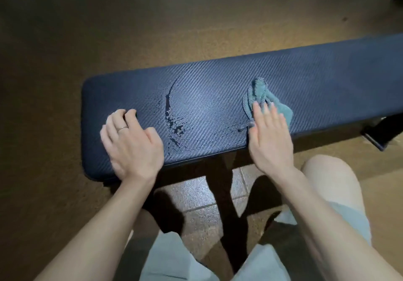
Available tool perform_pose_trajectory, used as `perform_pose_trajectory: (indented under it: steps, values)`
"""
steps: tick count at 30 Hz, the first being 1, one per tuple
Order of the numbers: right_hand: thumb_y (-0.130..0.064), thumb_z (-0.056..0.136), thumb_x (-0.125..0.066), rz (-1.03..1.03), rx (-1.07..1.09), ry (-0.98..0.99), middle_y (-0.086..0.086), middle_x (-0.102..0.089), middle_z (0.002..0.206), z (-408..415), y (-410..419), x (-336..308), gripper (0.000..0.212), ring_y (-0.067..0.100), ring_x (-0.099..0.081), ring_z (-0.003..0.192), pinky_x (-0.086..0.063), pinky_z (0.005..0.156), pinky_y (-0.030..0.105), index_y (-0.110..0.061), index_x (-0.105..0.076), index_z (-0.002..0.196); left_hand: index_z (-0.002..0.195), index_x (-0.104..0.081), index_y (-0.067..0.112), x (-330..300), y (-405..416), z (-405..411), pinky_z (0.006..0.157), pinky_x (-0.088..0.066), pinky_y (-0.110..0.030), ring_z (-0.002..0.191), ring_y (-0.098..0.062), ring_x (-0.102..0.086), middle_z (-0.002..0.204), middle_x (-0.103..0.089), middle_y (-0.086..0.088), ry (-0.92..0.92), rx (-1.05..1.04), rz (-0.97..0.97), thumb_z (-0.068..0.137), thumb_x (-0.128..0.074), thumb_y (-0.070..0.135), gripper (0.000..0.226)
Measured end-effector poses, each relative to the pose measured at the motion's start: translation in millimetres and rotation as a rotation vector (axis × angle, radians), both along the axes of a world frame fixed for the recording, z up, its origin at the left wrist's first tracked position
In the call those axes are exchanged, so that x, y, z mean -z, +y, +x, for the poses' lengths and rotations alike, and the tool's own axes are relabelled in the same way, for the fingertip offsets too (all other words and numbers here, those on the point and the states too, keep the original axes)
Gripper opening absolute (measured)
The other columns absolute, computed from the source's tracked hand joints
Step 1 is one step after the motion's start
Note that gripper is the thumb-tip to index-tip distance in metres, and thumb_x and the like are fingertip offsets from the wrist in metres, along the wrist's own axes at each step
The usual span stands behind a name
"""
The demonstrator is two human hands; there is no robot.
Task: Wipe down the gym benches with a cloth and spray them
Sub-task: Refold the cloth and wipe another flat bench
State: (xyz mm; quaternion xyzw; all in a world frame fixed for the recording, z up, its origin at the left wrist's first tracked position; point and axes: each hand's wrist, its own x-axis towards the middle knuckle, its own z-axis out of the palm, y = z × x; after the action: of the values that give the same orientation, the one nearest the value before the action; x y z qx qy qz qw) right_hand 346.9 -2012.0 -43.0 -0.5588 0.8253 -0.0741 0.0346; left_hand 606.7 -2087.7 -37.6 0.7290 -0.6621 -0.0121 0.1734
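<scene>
Bench pad runs across the frame, dark blue with a woven texture and a curved streak of wet droplets near the middle. Right hand lies flat with fingers spread, pressing the teal cloth onto the pad (bunched up, sticking out past the fingertips). Left hand rests palm-down near the pad's left end, fingers loosely curled, holding nothing, ring on one finger.

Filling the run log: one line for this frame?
left hand: flat on bench, empty | right hand: pressing cloth on pad | liquid streak unwiped between hands | spray bottle: not visible
</scene>
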Motion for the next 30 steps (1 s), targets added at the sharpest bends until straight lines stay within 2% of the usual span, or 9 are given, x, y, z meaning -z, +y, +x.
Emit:
perform_pose_trajectory:
  steps: [2, 5, 9, 12, 15, 20, 25, 28, 30]
  values:
    - [-0.035, 0.1, -0.017, -0.047, 0.086, -0.022, 0.01, -0.022, 0.168, 53, -3, 3, 0.065, 0.027, -0.01, 0.157, -0.01, 0.127, 0.048, -0.012, -0.022, 0.161, 0.133, -0.055, 0.007, 0, 0, 0, 0.12, -0.025, -0.052, 0.137, -0.036, -0.041, 0.141, -0.051, -0.015, 0.007, 0.0, 0.004, 0.086, -0.038, 0.025, 0.053]
    - [-0.032, 0.1, -0.027, -0.076, -0.168, -0.05, 0.007, -0.024, 0.167, 153, -2, 4, 0.062, 0.026, -0.014, 0.156, -0.013, 0.127, 0.047, -0.013, -0.031, 0.158, 0.133, -0.055, 0.007, -1, 0, 3, 0.12, -0.024, -0.052, 0.137, -0.036, -0.041, 0.141, -0.051, -0.015, 0.016, 0.013, -0.004, 0.086, -0.036, 0.025, 0.054]
    - [-0.027, 0.102, -0.036, -0.094, -0.45, -0.006, 0.007, -0.038, 0.161, 112, 17, -1, 0.054, 0.026, -0.03, 0.151, -0.022, 0.125, 0.045, -0.011, -0.04, 0.154, 0.135, -0.053, 0.007, 0, 1, 7, 0.121, -0.022, -0.052, 0.138, -0.035, -0.04, 0.142, -0.049, -0.015, 0.023, 0.036, -0.002, 0.089, -0.041, 0.021, 0.05]
    - [-0.019, 0.102, -0.034, -0.139, -0.076, 0.086, 0.022, -0.044, 0.154, 11, 31, 4, 0.052, 0.038, -0.039, 0.144, -0.028, 0.121, 0.052, 0.0, -0.042, 0.15, 0.136, -0.053, 0.006, -1, 3, 6, 0.122, -0.021, -0.052, 0.139, -0.035, -0.039, 0.143, -0.049, -0.015, 0.025, 0.053, 0.004, 0.091, -0.044, 0.019, 0.048]
    - [-0.027, 0.103, -0.023, -0.121, 0.299, -0.071, 0.016, -0.028, 0.165, 10, 19, -1, 0.059, 0.03, -0.016, 0.155, -0.014, 0.126, 0.05, -0.007, -0.027, 0.159, 0.136, -0.053, 0.006, 0, 1, 3, 0.121, -0.022, -0.053, 0.139, -0.036, -0.039, 0.143, -0.049, -0.016, 0.022, 0.03, -0.001, 0.089, -0.045, 0.021, 0.049]
    - [-0.031, 0.1, -0.026, -0.108, -0.192, -0.087, 0.008, -0.025, 0.167, 172, 14, 2, 0.061, 0.027, -0.017, 0.156, -0.012, 0.127, 0.047, -0.01, -0.035, 0.157, 0.137, -0.052, 0.005, -1, 1, 7, 0.121, -0.022, -0.053, 0.139, -0.036, -0.039, 0.143, -0.049, -0.017, 0.027, 0.054, 0.005, 0.09, -0.045, 0.02, 0.05]
    - [-0.03, 0.102, -0.037, -0.07, -0.456, -0.036, 0.003, -0.039, 0.161, 114, 25, -2, 0.052, 0.023, -0.032, 0.151, -0.025, 0.124, 0.043, -0.015, -0.046, 0.152, 0.14, -0.05, 0.006, -5, 1, 20, 0.119, -0.024, -0.052, 0.138, -0.035, -0.039, 0.144, -0.047, -0.016, 0.018, 0.157, 0.058, 0.094, -0.043, 0.02, 0.048]
    - [-0.04, 0.101, -0.044, -0.102, -0.386, -0.069, 0.004, -0.053, 0.147, 89, 18, -13, 0.05, 0.026, -0.047, 0.136, -0.039, 0.111, 0.045, -0.019, -0.054, 0.146, 0.135, -0.055, 0.007, -11, -5, 43, 0.112, -0.034, -0.05, 0.128, -0.035, -0.046, 0.136, -0.052, -0.015, -0.042, 0.218, 0.074, 0.096, -0.049, 0.021, 0.041]
    - [-0.045, 0.102, -0.042, -0.082, -0.366, -0.049, 0.006, -0.049, 0.148, 89, 3, -14, 0.056, 0.028, -0.045, 0.132, -0.038, 0.11, 0.044, -0.021, -0.045, 0.152, 0.131, -0.055, 0.007, -12, -10, 61, 0.111, -0.036, -0.051, 0.126, -0.036, -0.047, 0.134, -0.052, -0.017, -0.051, 0.172, 0.048, 0.097, -0.051, 0.023, 0.037]
